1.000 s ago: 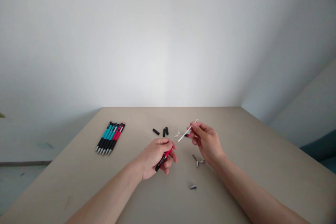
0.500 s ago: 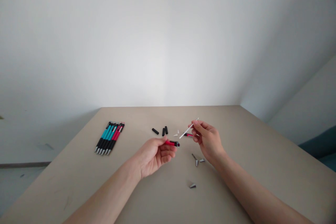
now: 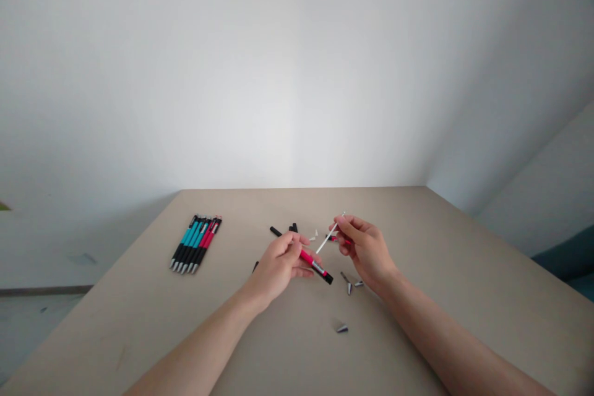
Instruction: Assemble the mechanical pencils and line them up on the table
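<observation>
Left hand (image 3: 278, 266) is gripping a red-and-black plastic pen barrel (image 3: 315, 266). Right hand (image 3: 366, 250) is pinching a thin white refill tube (image 3: 330, 235); likely needing the ends aligned.

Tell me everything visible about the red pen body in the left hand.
The pen body is a slim tube, plastic by its look: red in the middle, black at the free end, with a small pale mark near that end. It slants down to the right over the table. The left hand pinches its upper part, hiding that end. The white rod in the right hand ends close above it; contact cannot be told.
</observation>
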Demonstrator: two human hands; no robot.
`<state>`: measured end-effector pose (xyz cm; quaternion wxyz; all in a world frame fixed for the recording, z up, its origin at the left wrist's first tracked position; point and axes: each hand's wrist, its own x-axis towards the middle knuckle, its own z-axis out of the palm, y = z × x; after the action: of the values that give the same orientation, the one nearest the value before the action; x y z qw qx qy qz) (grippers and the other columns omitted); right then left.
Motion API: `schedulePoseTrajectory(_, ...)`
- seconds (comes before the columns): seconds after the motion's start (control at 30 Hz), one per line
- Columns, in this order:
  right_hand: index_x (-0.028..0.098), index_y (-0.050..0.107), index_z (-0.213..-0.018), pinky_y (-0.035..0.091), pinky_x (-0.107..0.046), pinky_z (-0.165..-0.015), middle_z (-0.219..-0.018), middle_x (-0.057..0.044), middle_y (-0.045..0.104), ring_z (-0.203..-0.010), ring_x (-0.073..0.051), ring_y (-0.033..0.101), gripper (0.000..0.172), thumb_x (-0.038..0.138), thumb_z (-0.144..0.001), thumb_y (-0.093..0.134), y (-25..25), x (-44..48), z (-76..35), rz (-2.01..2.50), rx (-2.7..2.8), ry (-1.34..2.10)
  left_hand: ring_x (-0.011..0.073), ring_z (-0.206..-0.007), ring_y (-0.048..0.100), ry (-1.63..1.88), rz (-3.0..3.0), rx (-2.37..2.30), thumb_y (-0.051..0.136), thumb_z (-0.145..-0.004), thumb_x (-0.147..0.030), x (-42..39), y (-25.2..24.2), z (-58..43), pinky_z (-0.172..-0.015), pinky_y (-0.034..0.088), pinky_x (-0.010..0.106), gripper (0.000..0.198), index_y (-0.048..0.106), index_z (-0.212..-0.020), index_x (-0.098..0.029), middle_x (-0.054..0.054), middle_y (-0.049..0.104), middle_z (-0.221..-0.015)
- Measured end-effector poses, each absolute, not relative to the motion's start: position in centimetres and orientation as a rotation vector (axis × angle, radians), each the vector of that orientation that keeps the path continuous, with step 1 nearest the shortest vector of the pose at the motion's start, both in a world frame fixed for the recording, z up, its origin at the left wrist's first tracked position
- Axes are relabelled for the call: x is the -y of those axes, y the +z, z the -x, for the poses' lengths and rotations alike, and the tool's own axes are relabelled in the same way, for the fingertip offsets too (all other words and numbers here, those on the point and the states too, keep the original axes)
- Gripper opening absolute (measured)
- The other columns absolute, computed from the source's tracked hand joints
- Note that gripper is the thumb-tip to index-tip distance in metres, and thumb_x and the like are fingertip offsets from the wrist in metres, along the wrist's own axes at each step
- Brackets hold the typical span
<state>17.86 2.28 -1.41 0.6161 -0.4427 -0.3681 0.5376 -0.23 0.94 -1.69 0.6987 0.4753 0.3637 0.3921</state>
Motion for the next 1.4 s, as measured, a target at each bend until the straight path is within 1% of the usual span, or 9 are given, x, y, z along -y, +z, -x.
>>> schedulePoseTrajectory(0.13,0.012,0.066,-0.065,0.031,-0.018,-0.037,-0.056,0.000,0.054,-0.045,-0.006,0.039,0.031,0.041,-0.064,0.078,-1.2,-2.1,-17.5,1.010,0.885,1.287,0.0180,-0.066,0.064,0.927,-1.063,-0.735,0.050,-0.089,-0.033,-1.0,-1.8,0.3,-0.068,0.050,0.036,0.025,0.052,-0.104,-0.013,0.008,0.064,-0.082)
schedulePoseTrajectory(0.3,0.012,0.065,-0.064,0.028,-0.019,-0.038,-0.051,0.002,0.049,-0.044,-0.006,0.037,0.032,0.042,-0.067,0.076,-1.2,-2.0,-17.5,0.979,0.923,1.344,0.0074,-0.049,0.041,0.927,-1.053,-0.652,0.053,-0.087,-0.030,-0.7,-1.6,0.4,-0.048,0.036,0.022,0.029,0.050,-0.112,-0.015,0.001,0.057,-0.069)
schedulePoseTrajectory(0.37,0.013,0.065,-0.065,0.028,-0.019,-0.039,-0.052,0.002,0.049,-0.045,-0.006,0.036,0.031,0.041,-0.068,0.076,-1.1,-1.9,-17.6,0.934,0.938,1.385,0.0062,-0.047,0.035,0.917,-1.047,-0.630,0.052,-0.088,-0.029,-0.6,-1.3,0.4,-0.045,0.028,0.020,0.025,0.049,-0.109,-0.017,0.000,0.058,-0.067)
schedulePoseTrajectory(0.47,0.014,0.064,-0.065,0.026,-0.019,-0.038,-0.058,0.000,0.054,-0.046,-0.007,0.036,0.028,0.039,-0.070,0.075,-0.9,-1.6,-17.5,0.875,0.975,1.440,0.0052,-0.045,0.033,0.901,-1.021,-0.629,0.049,-0.089,-0.027,-0.6,-0.9,0.4,-0.044,0.024,0.020,0.013,0.050,-0.096,-0.016,0.003,0.061,-0.067)
schedulePoseTrajectory(0.6,0.014,0.064,-0.065,0.026,-0.019,-0.038,-0.061,-0.001,0.057,-0.045,-0.006,0.037,0.027,0.037,-0.071,0.075,-0.7,-1.2,-17.1,0.854,1.038,1.508,0.0043,-0.041,0.030,0.832,-0.937,-0.676,0.046,-0.089,-0.028,-0.8,-0.4,0.5,-0.040,0.018,0.020,0.017,0.054,-0.085,-0.014,0.005,0.062,-0.064)
schedulePoseTrajectory(0.73,0.014,0.064,-0.064,0.027,-0.019,-0.038,-0.055,0.001,0.053,-0.043,-0.006,0.037,0.027,0.037,-0.073,0.073,-0.8,-1.1,-17.0,0.838,1.074,1.533,0.0028,-0.039,0.027,0.817,-0.843,-0.705,0.052,-0.087,-0.027,-1.1,-0.2,0.9,-0.038,0.012,0.018,0.014,0.057,-0.085,-0.014,0.003,0.060,-0.065)
schedulePoseTrajectory(0.9,0.014,0.063,-0.064,0.026,-0.019,-0.038,-0.053,0.002,0.051,-0.043,-0.006,0.036,0.028,0.038,-0.071,0.074,-0.7,-1.3,-17.0,0.864,1.073,1.531,0.0018,-0.038,0.029,0.700,-0.693,-0.776,0.051,-0.087,-0.027,-1.3,-0.6,1.2,-0.037,0.011,0.017,0.016,0.058,-0.091,-0.013,0.001,0.058,-0.064)
schedulePoseTrajectory(1.27,0.014,0.064,-0.063,0.026,-0.019,-0.038,-0.056,0.001,0.055,-0.044,-0.006,0.035,0.028,0.039,-0.069,0.075,-0.5,-1.4,-17.0,0.920,1.072,1.485,0.0018,-0.034,0.029,0.473,-0.585,-0.910,0.039,-0.088,-0.019,-1.4,-0.5,1.1,-0.036,0.012,0.015,0.018,0.054,-0.085,-0.010,0.008,0.060,-0.060)
schedulePoseTrajectory(1.4,0.014,0.063,-0.063,0.027,-0.020,-0.039,-0.058,0.000,0.056,-0.044,-0.006,0.036,0.028,0.039,-0.068,0.075,-0.7,-1.5,-17.1,0.934,1.066,1.466,0.0025,-0.034,0.029,0.406,-0.430,-0.905,0.034,-0.093,-0.028,-1.4,-0.3,1.3,-0.036,0.014,0.013,0.026,0.052,-0.084,-0.012,0.003,0.053,-0.054)
